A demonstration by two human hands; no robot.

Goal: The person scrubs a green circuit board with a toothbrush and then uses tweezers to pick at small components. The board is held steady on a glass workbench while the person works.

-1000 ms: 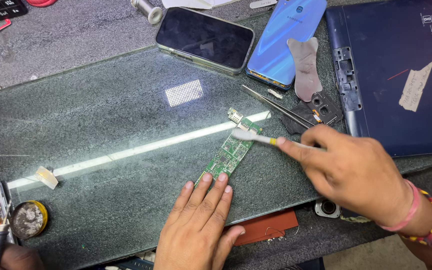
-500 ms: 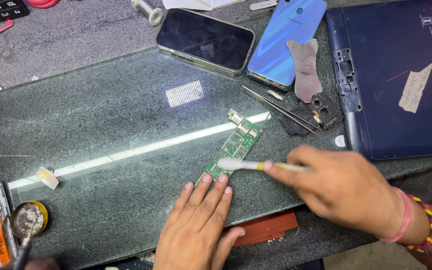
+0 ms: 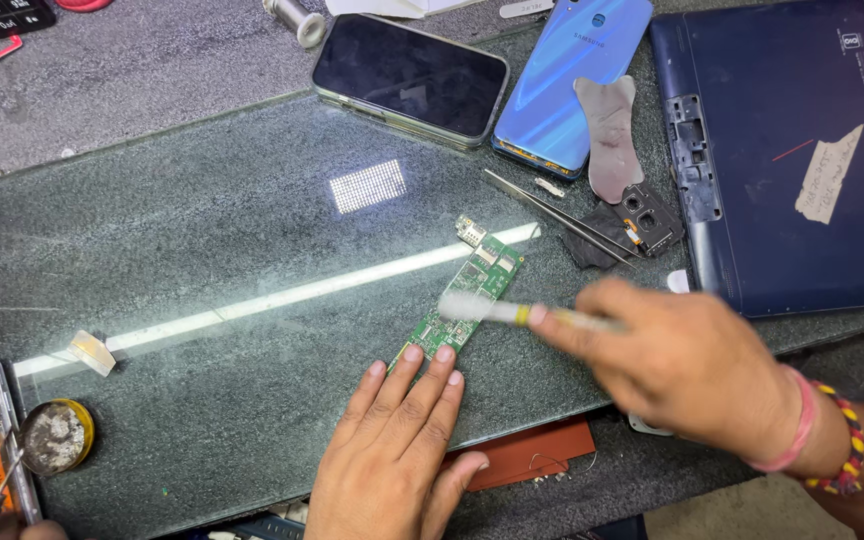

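1. The circuit board [image 3: 464, 300] is a narrow green strip studded with small silver and dark parts, with a little metal tab at its far end. It lies flat and slanted on the glass sheet [image 3: 202, 230], its near end just under the fingertips of the left hand [image 3: 402, 450].
2. The left hand lies palm down with the fingers stretched out and close together. Their tips press on the near end of the board; it grasps nothing.
3. The right hand [image 3: 682, 370] is clenched around the handle of a small brush [image 3: 497, 312]. The pale, blurred head of the brush sits over the middle of the board, just beyond the left fingertips.
4. Tweezers [image 3: 552, 215] lie on the glass just beyond the right hand; further off rest a dark phone [image 3: 407, 75], a blue phone [image 3: 562, 90] and a dark blue tablet back [image 3: 802, 150].
5. Compared with half a second ago, the brush head has moved along the board, away from the left fingertips; the left hand and the board have not moved.
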